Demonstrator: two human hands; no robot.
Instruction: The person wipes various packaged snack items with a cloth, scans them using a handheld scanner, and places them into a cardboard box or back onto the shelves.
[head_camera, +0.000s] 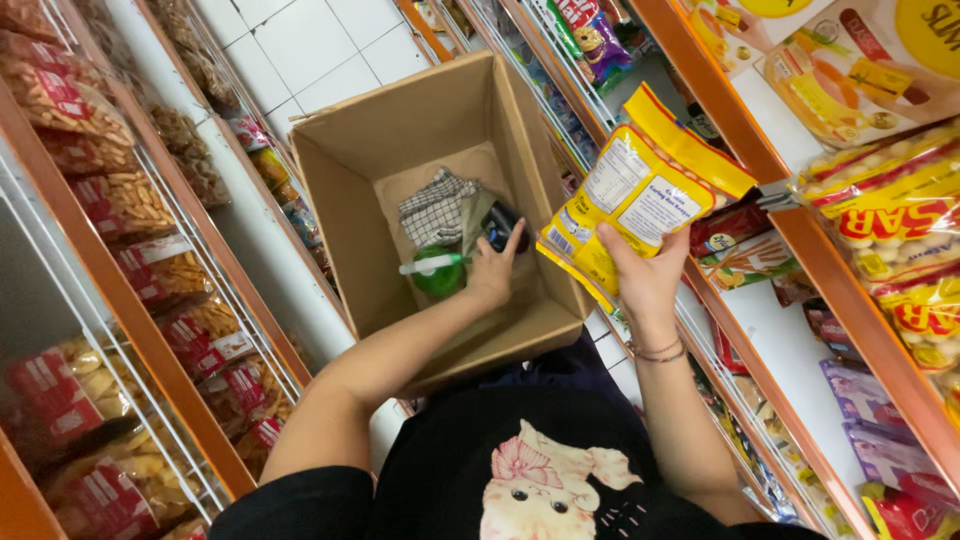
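Two bare hands over an open brown cardboard box (350, 250) in a narrow shop aisle.

Left hand (492, 270) down inside the box, fingers closed around a small dark handheld device (500, 225), index finger stretched along its top. Just beside that hand, on the box floor, a round green plastic object with a white handle (438, 270), and behind it a crumpled black-and-white checked cloth (435, 207). Right hand (645, 272) raised above the box's right wall, gripping the lower edge of a yellow plastic snack bag with a white printed back panel (640, 190), tilted, back facing up. White wire shelves of red-labelled snack packs (120, 200) to the left; orange-edged shelves with more yellow bags (890, 210) to the right. Thin bracelets (660, 352) on the right wrist.
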